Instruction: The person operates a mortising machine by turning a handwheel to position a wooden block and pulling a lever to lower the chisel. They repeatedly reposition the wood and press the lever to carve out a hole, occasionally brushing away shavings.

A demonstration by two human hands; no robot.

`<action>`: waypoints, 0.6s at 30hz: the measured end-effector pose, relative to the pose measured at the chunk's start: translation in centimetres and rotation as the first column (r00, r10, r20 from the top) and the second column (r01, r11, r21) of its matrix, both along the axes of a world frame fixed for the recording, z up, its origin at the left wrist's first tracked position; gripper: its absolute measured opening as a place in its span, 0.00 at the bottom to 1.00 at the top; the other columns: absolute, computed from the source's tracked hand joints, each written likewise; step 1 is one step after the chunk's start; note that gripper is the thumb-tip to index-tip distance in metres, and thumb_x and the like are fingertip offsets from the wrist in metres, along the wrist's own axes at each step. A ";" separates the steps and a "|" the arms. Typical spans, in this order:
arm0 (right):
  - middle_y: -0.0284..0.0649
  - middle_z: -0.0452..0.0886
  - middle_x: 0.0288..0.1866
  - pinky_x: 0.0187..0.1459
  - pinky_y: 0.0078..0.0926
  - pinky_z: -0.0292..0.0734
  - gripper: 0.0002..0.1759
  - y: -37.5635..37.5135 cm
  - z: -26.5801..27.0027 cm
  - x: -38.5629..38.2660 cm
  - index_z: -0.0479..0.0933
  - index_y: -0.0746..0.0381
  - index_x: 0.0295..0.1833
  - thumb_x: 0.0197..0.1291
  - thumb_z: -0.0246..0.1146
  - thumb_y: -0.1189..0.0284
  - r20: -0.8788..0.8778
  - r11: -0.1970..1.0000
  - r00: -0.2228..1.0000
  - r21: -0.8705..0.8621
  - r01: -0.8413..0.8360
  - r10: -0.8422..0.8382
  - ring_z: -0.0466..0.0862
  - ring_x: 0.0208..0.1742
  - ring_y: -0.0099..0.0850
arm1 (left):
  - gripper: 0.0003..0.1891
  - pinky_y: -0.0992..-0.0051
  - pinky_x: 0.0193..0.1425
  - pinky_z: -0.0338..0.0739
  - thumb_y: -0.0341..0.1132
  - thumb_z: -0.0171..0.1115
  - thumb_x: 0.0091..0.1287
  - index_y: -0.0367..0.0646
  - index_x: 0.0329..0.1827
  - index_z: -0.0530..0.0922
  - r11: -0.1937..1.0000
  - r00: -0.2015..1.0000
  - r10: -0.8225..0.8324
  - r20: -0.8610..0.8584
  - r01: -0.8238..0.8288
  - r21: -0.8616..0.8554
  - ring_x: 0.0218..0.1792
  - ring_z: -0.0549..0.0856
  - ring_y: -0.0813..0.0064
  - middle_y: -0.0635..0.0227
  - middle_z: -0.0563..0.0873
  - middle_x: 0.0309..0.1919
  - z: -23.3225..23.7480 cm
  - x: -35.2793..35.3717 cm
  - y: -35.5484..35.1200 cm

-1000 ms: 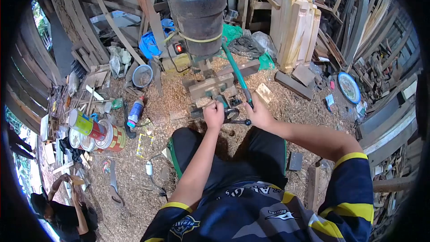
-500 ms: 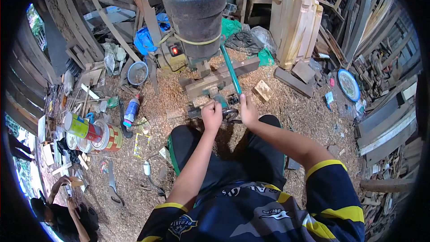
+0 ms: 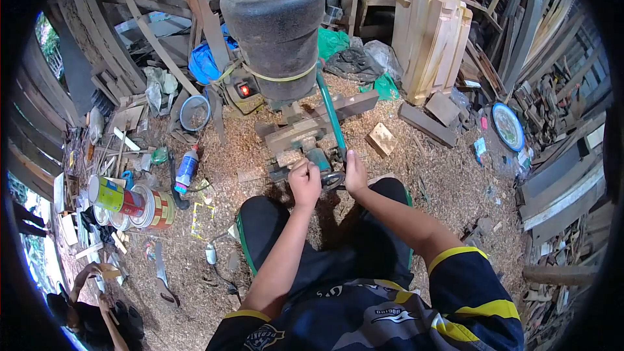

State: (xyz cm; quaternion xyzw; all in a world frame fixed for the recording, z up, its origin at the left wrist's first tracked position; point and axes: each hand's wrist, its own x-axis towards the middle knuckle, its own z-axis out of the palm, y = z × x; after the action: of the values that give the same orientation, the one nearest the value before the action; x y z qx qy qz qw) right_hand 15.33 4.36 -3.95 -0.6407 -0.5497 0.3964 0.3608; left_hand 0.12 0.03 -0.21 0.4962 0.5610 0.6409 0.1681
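Observation:
A dark motor housing (image 3: 273, 32) with a perforated top stands on a woodworking machine in front of me. A long green lever (image 3: 330, 114) slopes from it toward my body. My right hand (image 3: 355, 173) is closed around the lever's lower end. Left of it, my left hand (image 3: 305, 185) makes a fist beside a dark handwheel (image 3: 333, 181) and a green machine part (image 3: 318, 158); what lies inside the fist is hidden. Beyond the left hand, a wooden beam (image 3: 296, 135) rests crosswise under the motor. A red switch (image 3: 245, 90) glows at the machine's left.
Wood chips cover the floor, with a loose wooden block (image 3: 381, 140) to the right. Shaped timber pieces (image 3: 434, 39) stand behind it. Paint cans (image 3: 153, 207), a blue bottle (image 3: 186, 169) and a handsaw (image 3: 162, 270) lie left. Another person (image 3: 84, 315) holds wood at lower left.
My right hand and the lever's end have come down toward my body. The motor housing looks larger and nearer. My left hand stays closed beside the handwheel; the view has shifted slightly.

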 end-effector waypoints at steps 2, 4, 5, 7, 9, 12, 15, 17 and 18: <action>0.66 0.85 0.48 0.59 0.56 0.74 0.37 0.0 -0.2 0.0 0.80 0.64 0.59 0.82 0.40 0.43 0.026 1.000 1.000 0.024 0.005 -0.006 0.83 0.55 0.64 | 0.11 0.65 0.31 0.68 0.22 0.58 0.65 0.29 0.24 0.69 1.000 1.000 -0.009 0.006 0.009 -0.005 0.23 0.73 0.62 0.56 0.69 0.20 0.2 0.0 -0.1; 0.66 0.85 0.46 0.57 0.57 0.74 0.37 0.1 -0.7 0.0 0.81 0.64 0.57 0.82 0.40 0.42 0.053 0.999 0.999 0.052 0.009 -0.011 0.84 0.54 0.64 | 0.11 0.65 0.31 0.68 0.22 0.58 0.65 0.29 0.24 0.69 1.000 1.000 -0.018 0.013 0.018 -0.006 0.22 0.73 0.62 0.56 0.69 0.20 0.0 0.0 -0.2; 0.66 0.85 0.45 0.57 0.56 0.74 0.38 0.2 -0.9 0.0 0.81 0.65 0.55 0.82 0.39 0.42 0.033 0.998 0.999 0.056 0.007 -0.009 0.84 0.53 0.64 | 0.13 0.66 0.32 0.69 0.23 0.57 0.67 0.29 0.23 0.69 0.999 1.000 -0.016 -0.001 0.016 -0.029 0.23 0.74 0.65 0.58 0.71 0.20 -0.1 -0.1 -0.1; 0.65 0.85 0.46 0.57 0.55 0.75 0.38 0.3 -1.0 0.0 0.82 0.67 0.55 0.82 0.40 0.43 0.004 0.998 1.000 0.055 0.012 -0.012 0.84 0.53 0.64 | 0.14 0.66 0.33 0.69 0.24 0.56 0.69 0.29 0.23 0.69 0.998 1.000 -0.016 0.007 0.016 -0.057 0.24 0.74 0.67 0.59 0.72 0.21 0.0 0.0 -0.3; 0.65 0.86 0.46 0.57 0.55 0.75 0.38 0.1 -0.4 0.0 0.82 0.67 0.56 0.82 0.41 0.43 0.002 0.995 1.000 0.095 0.007 -0.007 0.84 0.53 0.64 | 0.14 0.66 0.33 0.69 0.25 0.56 0.69 0.28 0.23 0.69 0.998 1.000 -0.008 -0.004 0.007 -0.062 0.23 0.74 0.67 0.59 0.72 0.21 0.0 0.0 -0.3; 0.65 0.86 0.48 0.58 0.53 0.76 0.37 -0.5 0.2 0.2 0.81 0.68 0.59 0.82 0.43 0.44 -0.005 0.996 1.000 0.092 0.002 -0.001 0.84 0.54 0.64 | 0.14 0.66 0.33 0.69 0.25 0.55 0.69 0.28 0.24 0.69 0.997 1.000 -0.003 -0.012 0.002 -0.073 0.23 0.74 0.67 0.58 0.71 0.21 0.0 0.1 -0.5; 0.65 0.85 0.52 0.60 0.53 0.76 0.37 -0.7 -0.4 0.5 0.81 0.69 0.59 0.82 0.43 0.44 -0.037 0.991 0.999 0.129 -0.024 0.029 0.84 0.57 0.65 | 0.13 0.65 0.32 0.71 0.28 0.58 0.67 0.28 0.25 0.73 0.999 1.000 0.009 0.012 -0.008 -0.053 0.22 0.77 0.62 0.53 0.74 0.20 -0.4 0.1 -0.3; 0.65 0.85 0.52 0.59 0.53 0.76 0.38 -1.9 2.5 0.9 0.80 0.69 0.59 0.82 0.43 0.43 0.035 0.990 0.999 0.133 -0.035 0.030 0.84 0.57 0.65 | 0.14 0.65 0.33 0.72 0.28 0.58 0.67 0.28 0.25 0.73 0.996 1.000 0.029 -0.006 -0.029 -0.088 0.22 0.77 0.62 0.53 0.74 0.20 -0.6 0.1 -0.1; 0.65 0.85 0.52 0.59 0.53 0.77 0.38 -2.8 4.2 1.3 0.80 0.69 0.58 0.82 0.43 0.43 0.114 0.991 0.993 0.125 -0.045 0.031 0.83 0.57 0.64 | 0.14 0.65 0.33 0.72 0.29 0.58 0.67 0.28 0.24 0.73 0.990 0.999 0.049 -0.017 -0.050 -0.135 0.22 0.77 0.63 0.54 0.73 0.20 -0.7 0.2 -0.4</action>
State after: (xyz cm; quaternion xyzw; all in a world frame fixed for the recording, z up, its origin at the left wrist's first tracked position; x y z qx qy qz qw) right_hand 16.60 1.56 0.25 -0.6269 -0.6055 0.3307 0.3620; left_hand 0.28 -0.35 -0.94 0.4738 0.6164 0.6021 0.1816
